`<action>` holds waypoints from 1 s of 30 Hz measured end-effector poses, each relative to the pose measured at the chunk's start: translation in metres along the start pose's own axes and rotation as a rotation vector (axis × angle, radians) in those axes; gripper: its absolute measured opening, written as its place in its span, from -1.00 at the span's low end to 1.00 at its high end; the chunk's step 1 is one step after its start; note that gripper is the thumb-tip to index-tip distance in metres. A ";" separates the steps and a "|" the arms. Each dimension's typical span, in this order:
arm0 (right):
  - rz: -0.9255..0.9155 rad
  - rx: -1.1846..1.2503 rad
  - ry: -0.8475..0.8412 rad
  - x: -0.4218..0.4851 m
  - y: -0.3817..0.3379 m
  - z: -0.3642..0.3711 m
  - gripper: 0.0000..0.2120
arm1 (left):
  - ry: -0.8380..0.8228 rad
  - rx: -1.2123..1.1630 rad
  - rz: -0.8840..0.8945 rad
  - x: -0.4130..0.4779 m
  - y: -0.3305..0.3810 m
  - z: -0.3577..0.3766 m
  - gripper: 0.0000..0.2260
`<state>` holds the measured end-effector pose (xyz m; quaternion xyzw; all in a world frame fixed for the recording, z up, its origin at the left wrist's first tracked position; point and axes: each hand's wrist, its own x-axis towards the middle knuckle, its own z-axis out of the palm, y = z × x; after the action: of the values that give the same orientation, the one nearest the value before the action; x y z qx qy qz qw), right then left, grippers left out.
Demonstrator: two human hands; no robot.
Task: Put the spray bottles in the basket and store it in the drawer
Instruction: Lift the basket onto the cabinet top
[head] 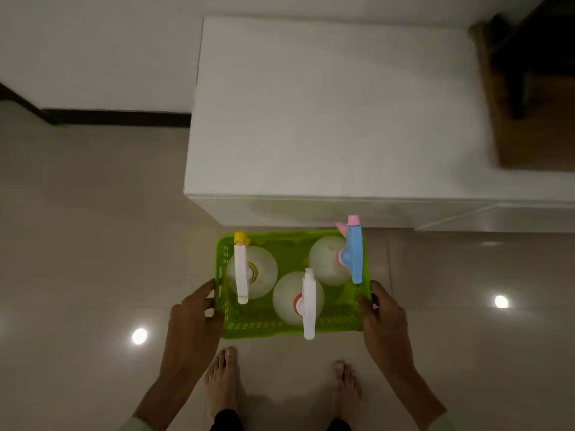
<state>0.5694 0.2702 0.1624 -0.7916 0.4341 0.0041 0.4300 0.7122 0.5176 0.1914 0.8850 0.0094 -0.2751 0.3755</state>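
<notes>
A bright green plastic basket (264, 328) is held in the air in front of a white cabinet. My left hand (194, 312) grips its left wall and my right hand (384, 312) grips its right wall. Three white spray bottles stand upright inside. The left bottle (263, 272) has a white trigger with a yellow nozzle. The middle bottle (286, 301) has a white trigger and a red collar. The right bottle (323, 259) carries a blue trigger with a pink nozzle. No open drawer shows.
The white cabinet (336, 113) stands just beyond the basket, its front face (311, 213) close to the basket's far rim. Glossy beige floor tiles (77, 244) spread left and right. My bare feet (222, 384) are below the basket. A dark wooden piece (529, 88) sits at the upper right.
</notes>
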 end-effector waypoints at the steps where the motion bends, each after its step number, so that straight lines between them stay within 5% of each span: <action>1: -0.021 -0.001 0.008 0.002 -0.013 -0.015 -0.80 | 0.002 -0.032 0.004 -0.003 0.016 -0.008 -0.45; 15: -0.027 0.003 0.055 0.107 -0.142 -0.095 -0.89 | 0.007 -0.030 0.078 0.090 0.176 -0.063 -0.50; 30: 0.005 0.066 0.020 0.172 -0.148 -0.079 -0.79 | 0.043 -0.011 0.053 0.151 0.198 -0.041 -0.51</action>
<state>0.7494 0.1364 0.2468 -0.7760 0.4401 -0.0169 0.4514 0.9039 0.3743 0.2702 0.8887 -0.0046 -0.2456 0.3872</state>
